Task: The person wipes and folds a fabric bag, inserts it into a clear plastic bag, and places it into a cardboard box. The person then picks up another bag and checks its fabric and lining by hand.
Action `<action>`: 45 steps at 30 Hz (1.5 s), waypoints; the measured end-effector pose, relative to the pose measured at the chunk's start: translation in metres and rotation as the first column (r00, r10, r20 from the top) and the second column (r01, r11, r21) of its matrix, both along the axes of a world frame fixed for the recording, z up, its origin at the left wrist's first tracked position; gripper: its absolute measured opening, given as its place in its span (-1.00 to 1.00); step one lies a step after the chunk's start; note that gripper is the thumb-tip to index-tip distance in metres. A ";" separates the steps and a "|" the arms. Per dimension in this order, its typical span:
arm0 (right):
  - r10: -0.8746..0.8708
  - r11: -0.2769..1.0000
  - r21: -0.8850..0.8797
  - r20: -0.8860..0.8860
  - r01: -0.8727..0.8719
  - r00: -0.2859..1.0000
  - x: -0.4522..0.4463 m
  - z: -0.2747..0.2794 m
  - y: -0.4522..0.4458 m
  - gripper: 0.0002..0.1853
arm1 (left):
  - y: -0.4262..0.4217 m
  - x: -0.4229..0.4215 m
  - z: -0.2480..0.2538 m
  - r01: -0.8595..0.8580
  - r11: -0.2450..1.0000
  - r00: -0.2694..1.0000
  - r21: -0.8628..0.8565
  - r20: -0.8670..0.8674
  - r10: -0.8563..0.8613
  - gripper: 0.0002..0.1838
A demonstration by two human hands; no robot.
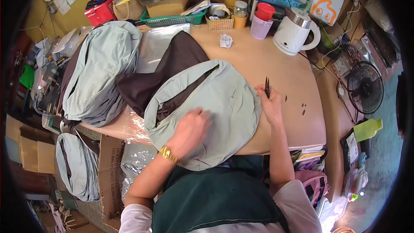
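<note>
A pale grey-green fabric bag (224, 108) lies flat on the table in front of me, its long curved opening showing dark brown fabric inside. Dark brown cloth (168, 67) spreads out from behind its upper left side. My left hand (192, 129), with a gold watch at the wrist, is over the lower left of the bag; its fingers are smeared by motion. At the bag's right edge, my right hand (271, 103) is closed around small black thread snips (267, 88), points upward.
A pile of similar bags (101, 69) lies at the left, with more bags (77, 166) below. Along the back stand a green basket (172, 20), a pink cup (261, 26) and a white kettle (293, 32). Crumpled paper (225, 40) lies on the table; a black fan (365, 87) is right.
</note>
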State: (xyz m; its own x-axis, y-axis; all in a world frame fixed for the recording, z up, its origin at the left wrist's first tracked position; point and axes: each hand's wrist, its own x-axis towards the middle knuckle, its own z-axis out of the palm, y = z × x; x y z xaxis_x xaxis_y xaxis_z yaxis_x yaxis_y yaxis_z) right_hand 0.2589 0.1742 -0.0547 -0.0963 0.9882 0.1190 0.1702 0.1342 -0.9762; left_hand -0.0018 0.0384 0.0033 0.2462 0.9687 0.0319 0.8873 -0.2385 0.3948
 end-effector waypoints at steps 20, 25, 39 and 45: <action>-0.035 0.998 0.070 0.423 0.006 0.905 -0.023 -0.009 -0.021 -0.66 | 0.045 -0.020 -0.048 -0.321 0.922 0.302 -0.217 0.899 0.317 -0.60; -0.164 0.966 0.256 0.485 0.040 0.859 0.002 -0.016 -0.007 -0.67 | -0.066 -0.089 -0.022 -0.578 0.780 0.171 -0.239 0.900 0.402 -0.59; 0.139 0.740 0.293 0.814 -0.605 0.564 -0.031 0.015 -0.087 -0.38 | -0.208 -0.230 -0.144 -0.898 0.399 0.406 -0.183 -0.001 0.914 -0.42; 0.623 0.781 -0.336 0.349 -0.527 0.701 0.059 0.016 -0.004 -0.35 | -0.166 -0.196 -0.022 -0.664 0.665 0.661 -0.343 0.146 0.736 -0.75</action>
State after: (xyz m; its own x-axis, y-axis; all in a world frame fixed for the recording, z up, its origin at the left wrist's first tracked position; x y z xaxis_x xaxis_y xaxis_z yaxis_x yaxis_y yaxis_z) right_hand 0.3176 0.1697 -0.0384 -0.6452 0.7179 -0.2613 0.5184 0.1601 -0.8400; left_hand -0.1975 -0.1271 -0.0189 -0.4914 0.8292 -0.2664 0.6071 0.5455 0.5779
